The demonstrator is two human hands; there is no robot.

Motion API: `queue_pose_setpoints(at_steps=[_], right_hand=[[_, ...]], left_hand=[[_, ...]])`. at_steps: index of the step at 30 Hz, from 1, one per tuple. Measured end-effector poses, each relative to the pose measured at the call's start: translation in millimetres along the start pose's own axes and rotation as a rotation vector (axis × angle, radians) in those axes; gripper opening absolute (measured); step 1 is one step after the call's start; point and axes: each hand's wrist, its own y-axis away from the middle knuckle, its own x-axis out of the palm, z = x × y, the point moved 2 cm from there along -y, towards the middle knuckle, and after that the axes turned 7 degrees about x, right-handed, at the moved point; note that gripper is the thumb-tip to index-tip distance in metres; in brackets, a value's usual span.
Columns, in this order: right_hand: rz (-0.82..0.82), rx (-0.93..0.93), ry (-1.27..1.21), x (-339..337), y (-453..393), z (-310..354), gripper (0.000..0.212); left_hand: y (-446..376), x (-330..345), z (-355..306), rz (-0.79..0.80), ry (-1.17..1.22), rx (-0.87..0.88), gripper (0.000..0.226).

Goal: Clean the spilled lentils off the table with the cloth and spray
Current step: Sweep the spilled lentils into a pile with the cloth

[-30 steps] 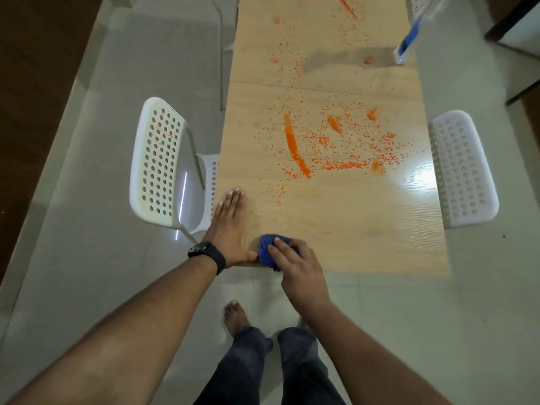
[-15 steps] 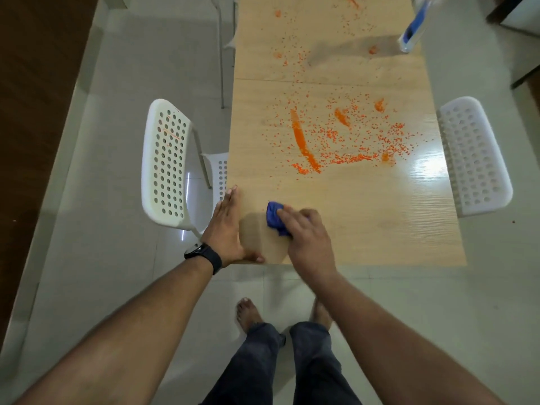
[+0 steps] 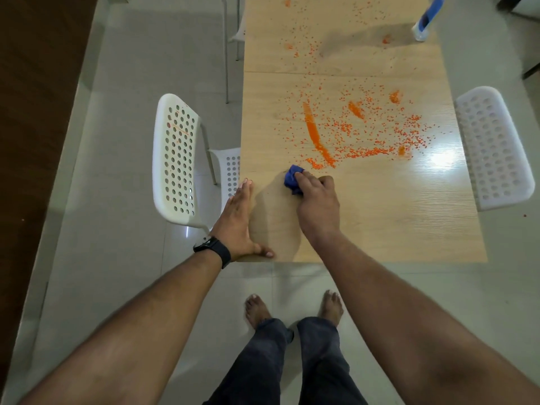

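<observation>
Right hand (image 3: 317, 206) grip bunched round blue cloth (image 3: 293, 178), just short of lentils (image 3: 350, 135). Left hand (image 3: 238, 220) flat, fingers straight, at counter (image 3: 409, 223) edge. Advice: press cloth flat, sweep lentils toward left hand.

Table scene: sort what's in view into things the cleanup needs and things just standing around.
Needed: cloth gripped by the right hand; lentils; spray bottle; table; left hand flat at the table edge.

Standing around: left chair; right chair.
</observation>
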Motion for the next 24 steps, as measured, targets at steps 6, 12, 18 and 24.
queue_pose_setpoints(at_steps=[6,12,18,24], right_hand=[[0.039,-0.293,-0.027,11.3,74.2,19.2,0.057],[0.142,-0.309,0.095,29.1,26.3,47.2,0.075],[-0.001,-0.001,0.052,6.4,-65.2,39.1,0.056],[-0.032,-0.114,-0.069,-3.8,-5.8,30.4,0.063]], left_hand=[[-14.1,-11.1,5.2,-0.001,-0.006,-0.002,0.166],[-30.3,-17.4,15.6,0.011,0.009,-0.010,0.178],[-38.0,-19.5,18.8,0.011,0.022,0.007,0.187],[-36.5,-23.8,25.0,0.045,0.011,0.037,0.187]])
